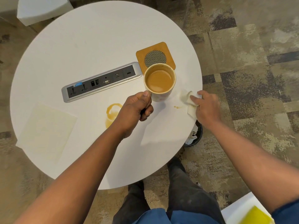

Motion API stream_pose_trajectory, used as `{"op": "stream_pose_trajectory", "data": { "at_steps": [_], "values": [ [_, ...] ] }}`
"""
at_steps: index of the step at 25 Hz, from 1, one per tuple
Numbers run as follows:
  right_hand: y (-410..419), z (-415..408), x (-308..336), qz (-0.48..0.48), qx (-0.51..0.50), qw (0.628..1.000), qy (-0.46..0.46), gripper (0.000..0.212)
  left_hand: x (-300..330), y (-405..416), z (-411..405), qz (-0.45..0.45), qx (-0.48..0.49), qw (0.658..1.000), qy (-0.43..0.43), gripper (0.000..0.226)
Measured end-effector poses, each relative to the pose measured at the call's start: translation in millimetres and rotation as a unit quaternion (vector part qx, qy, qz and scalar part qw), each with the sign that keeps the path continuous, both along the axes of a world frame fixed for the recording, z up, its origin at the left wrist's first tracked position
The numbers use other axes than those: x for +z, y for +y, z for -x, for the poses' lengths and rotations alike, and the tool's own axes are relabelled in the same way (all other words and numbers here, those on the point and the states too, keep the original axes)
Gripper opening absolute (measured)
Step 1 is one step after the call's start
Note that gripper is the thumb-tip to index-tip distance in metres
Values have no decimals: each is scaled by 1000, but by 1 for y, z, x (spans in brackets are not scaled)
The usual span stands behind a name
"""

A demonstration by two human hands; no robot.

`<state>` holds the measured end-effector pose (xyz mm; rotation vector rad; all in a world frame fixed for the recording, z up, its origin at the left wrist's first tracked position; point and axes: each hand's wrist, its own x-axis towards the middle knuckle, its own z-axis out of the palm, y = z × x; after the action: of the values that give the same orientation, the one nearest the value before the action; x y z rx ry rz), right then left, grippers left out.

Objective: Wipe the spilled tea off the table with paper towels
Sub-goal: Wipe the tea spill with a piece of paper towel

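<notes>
My left hand (pixel 137 109) grips the handle of a mug (pixel 159 81) full of milky tea, held over the round white table (pixel 90 42). A ring-shaped tea spill (pixel 112 113) lies on the table just left of that hand. A few small tea drops (pixel 176 107) sit near the right edge. My right hand (pixel 205 107) presses a crumpled white paper towel (pixel 191 102) onto the table beside those drops.
A bamboo coaster (pixel 156 55) with a mesh centre lies behind the mug. A grey power socket strip (pixel 100 81) crosses the table's middle. A stack of paper towels (pixel 47 131) rests at the left edge. A bin (pixel 194 135) with used paper stands under the right rim.
</notes>
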<state>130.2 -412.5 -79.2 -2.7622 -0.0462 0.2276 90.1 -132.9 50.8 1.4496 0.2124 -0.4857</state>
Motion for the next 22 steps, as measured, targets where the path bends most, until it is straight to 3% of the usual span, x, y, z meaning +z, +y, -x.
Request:
{"op": "stream_pose_trajectory", "data": {
  "at_steps": [6, 9, 12, 18, 22],
  "values": [
    [6, 11, -1, 102, 66, 990, 69, 60, 1, -3, 1, -2, 0, 1000, 3, 42],
    [12, 3, 8, 123, 62, 990, 22, 33, 1, -4, 0, -3, -2, 1000, 2, 43],
    [22, -6, 15, 94, 34, 995, 21, 20, 1, -4, 0, 0, -1, 1000, 3, 43],
    [35, -37, 22, 50, 5, 999, 0, 50, -1, 1, 1, -4, -3, 1000, 3, 44],
    [50, -67, 7, -47, -42, 996, 69, 33, -3, 5, 1, -10, 4, 1000, 7, 44]
  ]
}}
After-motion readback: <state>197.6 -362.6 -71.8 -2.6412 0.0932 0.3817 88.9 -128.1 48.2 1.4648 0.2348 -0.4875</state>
